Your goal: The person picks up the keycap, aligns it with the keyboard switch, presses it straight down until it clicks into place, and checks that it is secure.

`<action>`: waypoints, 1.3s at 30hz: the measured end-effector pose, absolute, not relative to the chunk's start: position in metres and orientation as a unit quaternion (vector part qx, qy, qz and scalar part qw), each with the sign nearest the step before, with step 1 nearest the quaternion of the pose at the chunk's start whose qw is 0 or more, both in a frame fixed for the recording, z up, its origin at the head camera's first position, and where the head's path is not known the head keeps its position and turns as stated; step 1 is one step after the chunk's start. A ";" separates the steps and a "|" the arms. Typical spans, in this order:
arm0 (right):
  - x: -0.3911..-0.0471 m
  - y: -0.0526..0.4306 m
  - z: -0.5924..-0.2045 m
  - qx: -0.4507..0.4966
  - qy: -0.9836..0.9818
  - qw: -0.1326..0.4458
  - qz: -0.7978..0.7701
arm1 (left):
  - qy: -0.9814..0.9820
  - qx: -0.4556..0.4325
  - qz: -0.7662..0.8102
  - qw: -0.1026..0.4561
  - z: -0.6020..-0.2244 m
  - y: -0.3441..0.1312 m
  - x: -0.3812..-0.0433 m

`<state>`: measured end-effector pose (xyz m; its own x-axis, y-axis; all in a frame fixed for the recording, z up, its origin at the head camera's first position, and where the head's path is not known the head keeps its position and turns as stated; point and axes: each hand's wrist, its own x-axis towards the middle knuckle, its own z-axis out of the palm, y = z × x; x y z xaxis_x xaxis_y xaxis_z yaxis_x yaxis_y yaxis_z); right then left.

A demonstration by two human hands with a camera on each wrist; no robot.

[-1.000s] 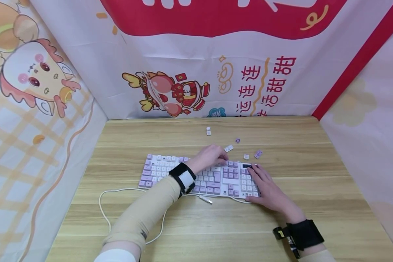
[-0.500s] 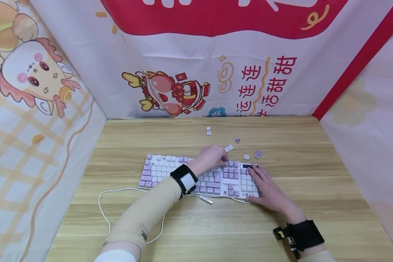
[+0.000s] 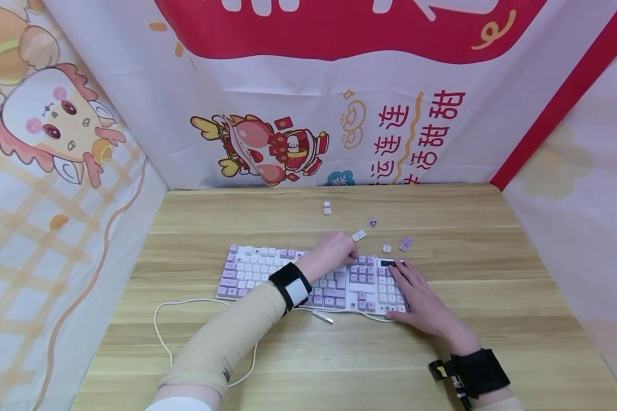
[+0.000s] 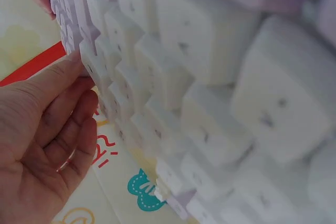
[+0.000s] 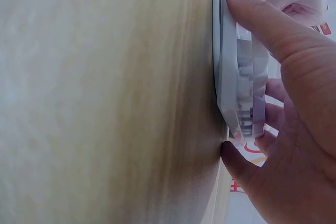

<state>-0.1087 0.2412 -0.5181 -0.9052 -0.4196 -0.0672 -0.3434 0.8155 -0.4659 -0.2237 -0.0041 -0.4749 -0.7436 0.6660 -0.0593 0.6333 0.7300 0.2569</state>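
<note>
A white and lilac keyboard [image 3: 362, 287] lies across the table. My left hand [image 3: 334, 251] reaches over its top row, fingers curled down left of the lilac navigation keys. In the left wrist view, the thumb [image 4: 65, 66] and forefinger pinch at a keycap on the far edge; the keycap is mostly hidden, and I cannot tell whether it is seated. My right hand [image 3: 423, 302] holds the keyboard's right end, its thumb [image 5: 257, 11] on the near edge and its other fingers over the number pad and far side.
Behind the keyboard lie loose keycaps: a long white one [image 3: 359, 235], a small white one [image 3: 387, 249], a lilac one [image 3: 405, 244], a dark purple one [image 3: 373, 223] and white ones [image 3: 327, 211]. A white cable [image 3: 185, 300] loops in front, its USB plug [image 3: 323, 317] near the keyboard.
The left hand's fingers have dipped slightly at the top row of the keyboard. The right hand stays in place, and the loose keycaps have not moved.
</note>
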 end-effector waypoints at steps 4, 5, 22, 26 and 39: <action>-0.110 0.240 -0.519 -0.206 0.948 0.077 -0.231 | 0.930 0.346 0.112 0.060 -0.478 -0.005 -0.224; -0.110 0.240 -0.519 -0.207 0.948 0.077 -0.230 | 0.930 0.344 0.114 0.060 -0.479 -0.005 -0.224; -0.110 0.242 -0.520 -0.210 0.948 0.069 -0.227 | 0.921 0.348 0.147 0.095 -0.481 -0.008 -0.230; -0.109 0.242 -0.520 -0.212 0.949 0.064 -0.224 | 0.918 0.347 0.158 0.109 -0.481 -0.010 -0.230; -0.107 0.242 -0.519 -0.214 0.948 0.056 -0.230 | 0.924 0.337 0.142 0.113 -0.475 0.005 -0.234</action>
<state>-0.1071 0.2417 -0.5190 -0.9021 -0.4314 -0.0071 -0.3803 0.8029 -0.4591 -0.2340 0.0054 -0.4747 -0.7476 0.6543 -0.1134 0.5902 0.7330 0.3383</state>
